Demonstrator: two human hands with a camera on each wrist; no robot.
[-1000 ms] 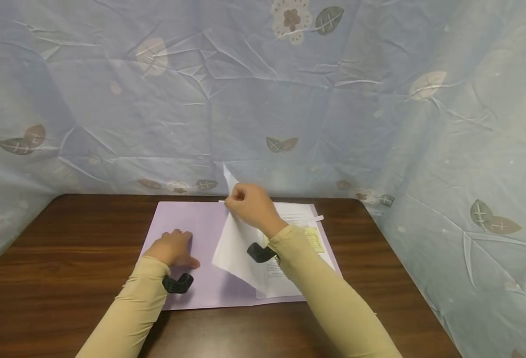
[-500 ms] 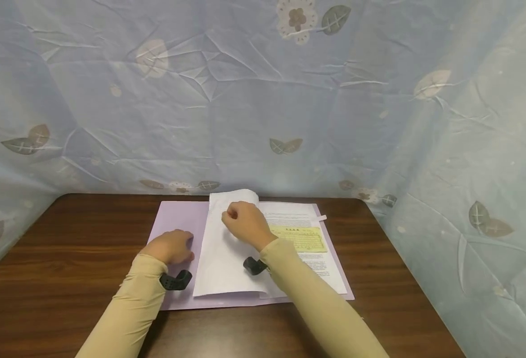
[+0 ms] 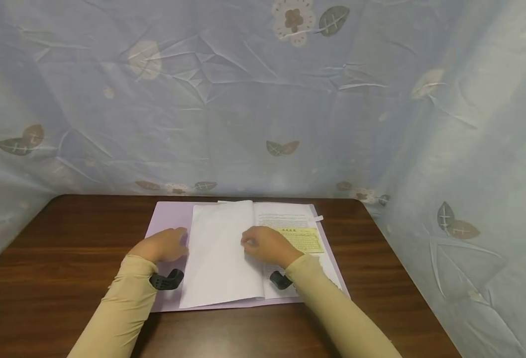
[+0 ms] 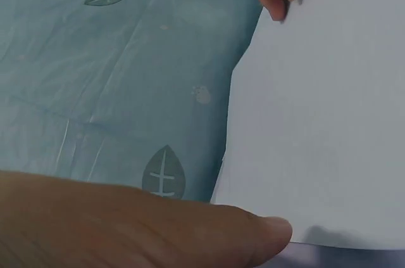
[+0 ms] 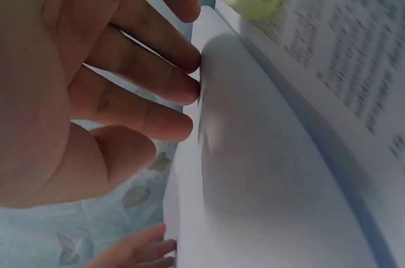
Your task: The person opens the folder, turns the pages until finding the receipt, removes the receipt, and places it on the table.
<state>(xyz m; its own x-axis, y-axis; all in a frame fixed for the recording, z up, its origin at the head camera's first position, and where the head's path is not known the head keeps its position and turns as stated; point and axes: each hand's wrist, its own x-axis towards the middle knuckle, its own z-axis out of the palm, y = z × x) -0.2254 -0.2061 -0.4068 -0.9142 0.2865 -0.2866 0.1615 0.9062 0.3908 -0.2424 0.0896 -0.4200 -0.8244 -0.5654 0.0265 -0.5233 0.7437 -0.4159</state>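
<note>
A lilac folder (image 3: 169, 217) lies spread on the table with a stack of paper in it. One blank white sheet (image 3: 218, 258) is turned over to the left, its outer edge beside my left hand (image 3: 161, 244). The thumb (image 4: 253, 236) of that hand lies along the sheet's edge in the left wrist view. My right hand (image 3: 267, 246) is close to the fold, and its fingertips (image 5: 188, 87) touch the turned sheet with the fingers loosely extended. To the right lies a printed page (image 3: 285, 211) with a yellow slip (image 3: 305, 239) on it, partly hidden by the right hand.
A small white tab (image 3: 318, 219) sticks out past the folder's right edge. The dark wooden table (image 3: 65, 278) ends at the back against a pale blue patterned curtain (image 3: 227, 124), which also hangs along both sides.
The sheet, earlier lifted in my right hand, has swung left and lies nearly flat. My right hand has let go of it and moved down and right to the fold. The yellow slip came into fuller view.
</note>
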